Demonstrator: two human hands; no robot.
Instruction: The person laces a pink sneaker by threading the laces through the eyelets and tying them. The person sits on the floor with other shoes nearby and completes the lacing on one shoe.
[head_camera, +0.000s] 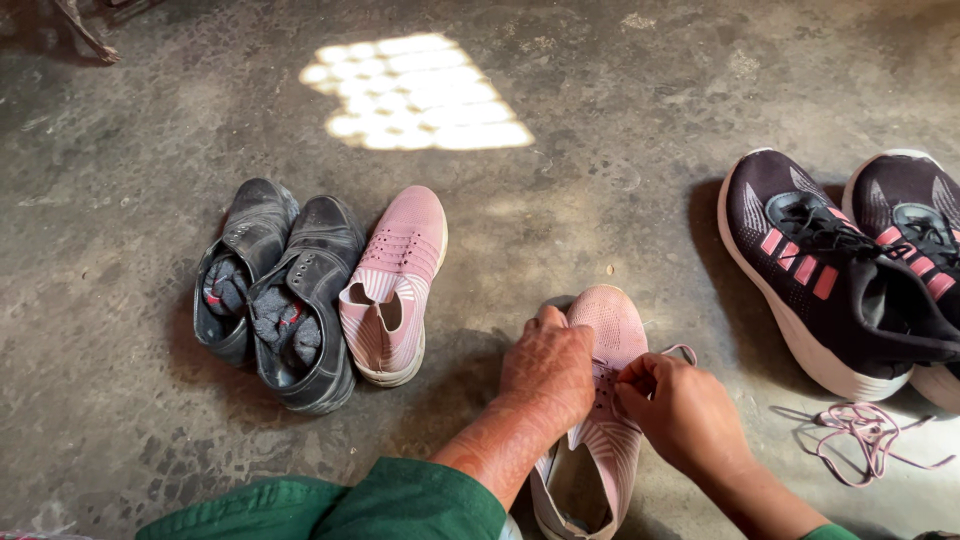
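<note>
Pink shoe (600, 400), bottom centre on the floor (620, 200): my left hand (548, 375) steadies it, right hand (675, 410) fingers pinch its lace (680, 350). Lacing looks barely begun; second pink shoe (395, 280) unlaced, loose lace (870, 435) lower right.

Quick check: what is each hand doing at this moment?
Left hand: closed over the pink knit lace-up shoe, steadying it.
Right hand: fingers pinched on the shoe's thin pink lace.
</note>
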